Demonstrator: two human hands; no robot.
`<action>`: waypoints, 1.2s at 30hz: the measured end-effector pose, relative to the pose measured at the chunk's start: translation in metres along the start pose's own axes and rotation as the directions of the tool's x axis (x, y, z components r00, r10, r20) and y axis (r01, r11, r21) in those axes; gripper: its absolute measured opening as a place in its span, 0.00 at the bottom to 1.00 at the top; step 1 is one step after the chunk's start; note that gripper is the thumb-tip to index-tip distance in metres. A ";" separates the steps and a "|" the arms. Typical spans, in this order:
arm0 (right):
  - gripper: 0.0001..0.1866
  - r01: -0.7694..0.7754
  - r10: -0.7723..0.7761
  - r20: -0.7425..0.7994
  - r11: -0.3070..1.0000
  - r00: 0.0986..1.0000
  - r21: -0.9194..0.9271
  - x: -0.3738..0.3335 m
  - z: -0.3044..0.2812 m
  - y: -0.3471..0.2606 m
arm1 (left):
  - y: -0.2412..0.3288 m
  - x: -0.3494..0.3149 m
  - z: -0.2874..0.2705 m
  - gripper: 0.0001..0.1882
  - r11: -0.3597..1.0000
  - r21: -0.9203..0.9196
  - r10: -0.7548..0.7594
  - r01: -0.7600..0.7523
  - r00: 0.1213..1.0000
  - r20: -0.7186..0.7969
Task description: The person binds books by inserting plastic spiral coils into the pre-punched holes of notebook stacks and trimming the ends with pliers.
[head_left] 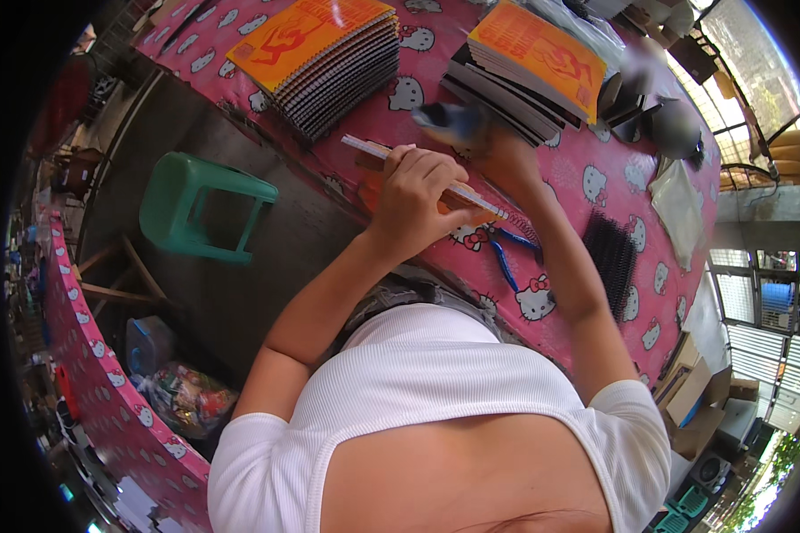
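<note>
My left hand point(415, 188) is closed around an orange-covered book point(477, 203), tilted nearly edge-on above the table's front edge. From the book's right end a thin spiral binding coil point(523, 227) sticks out. Just beyond the book, my right hand point(498, 153) is blurred by motion. A dark and pale blue thing point(449, 123) shows at its fingers, too smeared to name. Below the right wrist, blue-handled pliers point(507, 258) lie on the table with their handles spread.
A tall stack of spiral-bound orange books point(324, 67) stands back left on the pink patterned table point(498, 306). Another orange-topped stack point(542, 58) is back right. Black coils point(610, 262) lie right of my forearm. A green stool point(200, 209) stands left on the floor.
</note>
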State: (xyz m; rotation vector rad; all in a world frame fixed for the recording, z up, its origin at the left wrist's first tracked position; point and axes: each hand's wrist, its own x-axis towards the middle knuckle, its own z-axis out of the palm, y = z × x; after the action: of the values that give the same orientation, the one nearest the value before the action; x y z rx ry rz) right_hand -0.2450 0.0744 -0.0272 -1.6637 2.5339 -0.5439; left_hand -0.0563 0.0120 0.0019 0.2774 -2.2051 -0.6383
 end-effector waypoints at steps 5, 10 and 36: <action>0.25 0.071 -0.026 -0.068 0.129 0.997 0.989 -0.067 -0.048 0.034 | -0.005 0.002 0.005 0.16 0.998 -0.001 0.056 -0.056 0.998 0.016; 0.25 0.103 -0.211 -0.042 0.287 0.977 0.952 -0.075 -0.043 0.045 | -0.006 0.002 0.002 0.18 0.998 -0.050 0.035 -0.031 0.997 0.068; 0.24 -0.159 -0.072 0.188 0.291 0.980 0.943 0.007 -0.021 -0.014 | -0.068 0.001 -0.044 0.19 0.947 -0.090 -0.314 0.309 0.948 -0.047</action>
State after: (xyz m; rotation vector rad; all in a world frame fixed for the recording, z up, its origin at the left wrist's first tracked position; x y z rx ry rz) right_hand -0.2407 0.0688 -0.0023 -1.0152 1.4034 -1.4377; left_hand -0.0242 -0.0612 -0.0097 0.6044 -2.0877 -0.8774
